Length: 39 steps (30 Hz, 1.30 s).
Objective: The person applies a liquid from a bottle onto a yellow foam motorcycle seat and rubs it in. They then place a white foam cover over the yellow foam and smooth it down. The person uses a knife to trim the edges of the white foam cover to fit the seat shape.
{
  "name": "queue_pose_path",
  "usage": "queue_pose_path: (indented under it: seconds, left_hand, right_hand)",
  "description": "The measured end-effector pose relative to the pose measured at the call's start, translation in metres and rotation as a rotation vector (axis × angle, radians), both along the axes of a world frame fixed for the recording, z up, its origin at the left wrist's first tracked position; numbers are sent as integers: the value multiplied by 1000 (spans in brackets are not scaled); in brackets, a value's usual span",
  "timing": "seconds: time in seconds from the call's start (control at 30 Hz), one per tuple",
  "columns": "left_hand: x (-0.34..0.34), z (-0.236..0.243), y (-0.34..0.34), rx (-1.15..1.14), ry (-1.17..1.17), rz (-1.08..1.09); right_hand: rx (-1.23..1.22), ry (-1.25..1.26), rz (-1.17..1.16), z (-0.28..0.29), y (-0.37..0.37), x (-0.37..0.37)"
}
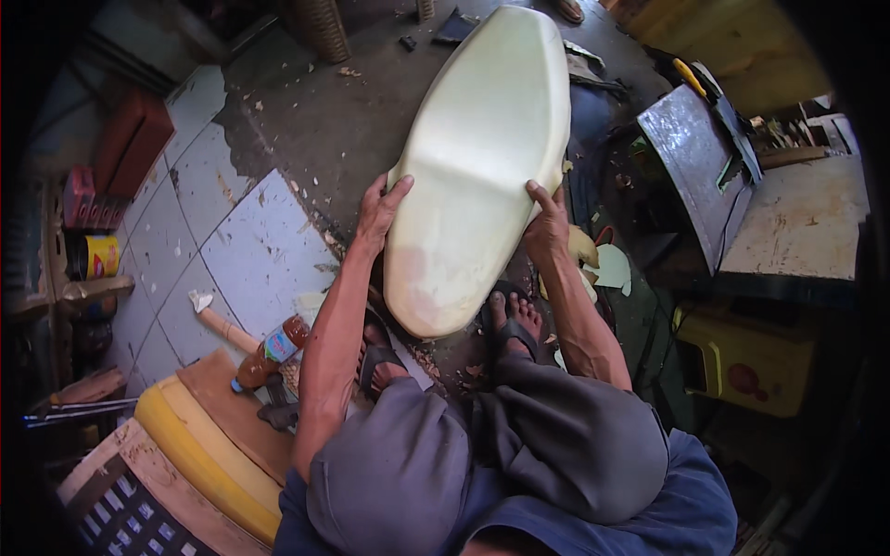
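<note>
A long, pale cream motorcycle seat foam (477,139) is held up in front of my knees, its rounded narrow end toward me. A step crosses its middle, and a faint pinkish patch marks the near end. My left hand (378,211) grips the left edge, thumb on top and fingers mostly hidden beneath. On the opposite edge, my right hand (549,218) holds the foam the same way, with its thumb resting on the upper face. Both forearms reach forward past my knees.
At left on the white tiles (264,236) lie a hammer (222,326) and a brown-filled plastic bottle (271,354). A yellow curved piece (199,454) rests nearby. To the right stands a worktable (797,222) bearing a metal sheet (691,157), with a yellow crate (751,361) below. Scraps litter the dark floor.
</note>
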<state>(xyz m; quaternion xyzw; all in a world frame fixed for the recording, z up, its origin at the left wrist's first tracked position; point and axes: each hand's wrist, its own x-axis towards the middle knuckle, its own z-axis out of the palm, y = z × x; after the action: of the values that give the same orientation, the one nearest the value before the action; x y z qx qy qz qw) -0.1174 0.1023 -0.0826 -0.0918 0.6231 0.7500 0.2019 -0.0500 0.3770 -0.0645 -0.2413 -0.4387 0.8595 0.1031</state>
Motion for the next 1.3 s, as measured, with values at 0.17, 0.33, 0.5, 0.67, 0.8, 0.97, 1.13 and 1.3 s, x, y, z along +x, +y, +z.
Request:
queue_pose_path:
  seconds: [0.17,0.33,0.5,0.67,0.8,0.97,1.13,1.3]
  left_hand:
    - [0,-6,0,-212,25,7]
    - [0,3,12,-118,-56,-61]
    - [13,-6,5,-641,77,-142]
    - [80,11,20,-710,124,-58]
    - [152,-17,-33,-557,5,149]
    - [190,12,-54,-312,-138,307]
    - [149,3,-72,-205,-103,416]
    - [139,4,-62,-154,-231,461]
  right_hand:
    - [373,-273,153,-29,23,3]
    - [543,-280,104,-31,37,10]
    - [374,-345,303,25,32,13]
    - [615,-295,304,15,52,20]
    - [456,-209,472,23,-7,22]
    - [547,-228,648,1,-30,27]
    - [581,-67,738,3,-56,-30]
    - [722,-164,669,-1,-34,-26]
